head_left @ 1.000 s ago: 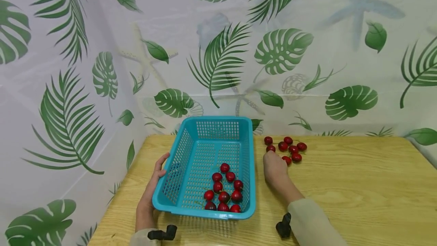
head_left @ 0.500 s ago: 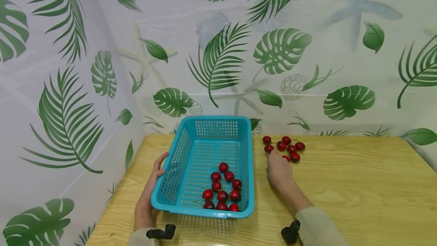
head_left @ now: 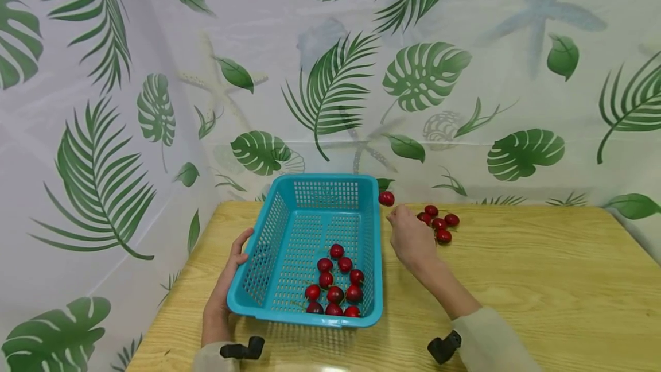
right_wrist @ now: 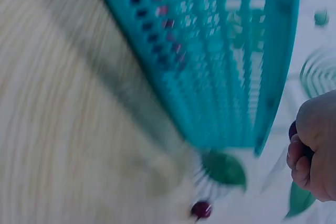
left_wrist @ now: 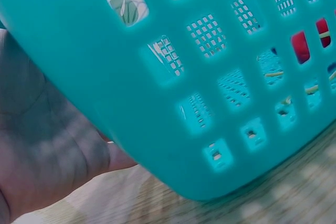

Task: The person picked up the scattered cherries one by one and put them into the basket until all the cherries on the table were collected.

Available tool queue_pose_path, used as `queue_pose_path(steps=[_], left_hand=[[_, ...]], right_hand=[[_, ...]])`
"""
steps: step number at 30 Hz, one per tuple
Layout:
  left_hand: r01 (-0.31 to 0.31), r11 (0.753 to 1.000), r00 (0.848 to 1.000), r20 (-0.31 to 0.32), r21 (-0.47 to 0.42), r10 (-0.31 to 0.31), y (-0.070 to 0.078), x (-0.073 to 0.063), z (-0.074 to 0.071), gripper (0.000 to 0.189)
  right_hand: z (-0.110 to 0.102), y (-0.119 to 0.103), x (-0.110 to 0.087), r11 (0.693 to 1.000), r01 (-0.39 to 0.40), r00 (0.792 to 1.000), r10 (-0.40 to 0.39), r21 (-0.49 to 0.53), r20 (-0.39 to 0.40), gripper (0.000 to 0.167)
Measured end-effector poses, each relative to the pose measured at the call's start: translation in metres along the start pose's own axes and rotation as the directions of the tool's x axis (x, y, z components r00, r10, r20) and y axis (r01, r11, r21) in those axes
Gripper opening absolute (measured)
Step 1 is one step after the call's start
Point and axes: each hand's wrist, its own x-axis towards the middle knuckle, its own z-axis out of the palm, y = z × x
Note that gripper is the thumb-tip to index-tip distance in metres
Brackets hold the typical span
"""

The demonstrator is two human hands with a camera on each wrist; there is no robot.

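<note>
A blue plastic basket (head_left: 377,257) with lattice walls holds several red cherries (head_left: 334,294) at its near right. My left hand (head_left: 224,291) grips the basket's left side; in the left wrist view its palm (left_wrist: 47,140) lies along the outer wall, with some fingers hidden behind it. My right hand (head_left: 413,240) is beside the basket's right rim, above the table, pinching one cherry (head_left: 386,198) at the fingertips. In the right wrist view, curled fingers (right_wrist: 300,170) partly cover that dark cherry (right_wrist: 293,129). Whether it is held by its stem is unclear.
Several loose cherries (head_left: 439,224) lie on the wood-grain table (head_left: 542,280) right of the basket, partly behind my right hand. Another cherry (right_wrist: 201,209) shows low in the right wrist view. A leaf-print sheet (head_left: 454,102) covers the wall behind.
My right hand has picked up a cherry from the loose group and raised it up and left, toward the basket's far right corner. The left hand and basket hold nearly still.
</note>
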Motion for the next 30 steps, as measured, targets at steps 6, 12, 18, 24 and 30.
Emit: queue_pose_path(steps=[6, 12, 18, 24, 30], left_hand=[[0.066, 0.998, 0.998, -0.008, -0.015, -0.066, 0.002, -0.006, -0.002, 0.06], [0.061, 0.998, 0.998, -0.007, -0.019, -0.061, 0.002, -0.007, -0.002, 0.059], [0.063, 0.998, 0.998, -0.01, -0.032, -0.063, 0.001, -0.004, -0.002, 0.059], [0.038, 0.999, 0.999, 0.002, -0.03, -0.038, -0.001, -0.001, -0.003, 0.059], [0.036, 0.998, 0.999, -0.002, -0.047, -0.036, -0.001, -0.001, -0.001, 0.059]], right_hand=[[-0.002, -0.047, -0.002, 0.986, 0.168, 0.985, -0.167, -0.019, 0.053, 0.013], [0.01, -0.086, -0.012, 0.941, 0.332, 0.907, -0.297, -0.071, 0.298, 0.015], [0.027, -0.1, -0.01, 0.853, 0.48, 0.819, -0.353, -0.204, 0.452, 0.015], [0.045, -0.093, 0.002, 0.846, 0.477, 0.811, -0.32, -0.238, 0.49, 0.009], [0.052, -0.088, 0.008, 0.874, 0.438, 0.781, -0.253, -0.211, 0.571, 0.007]])
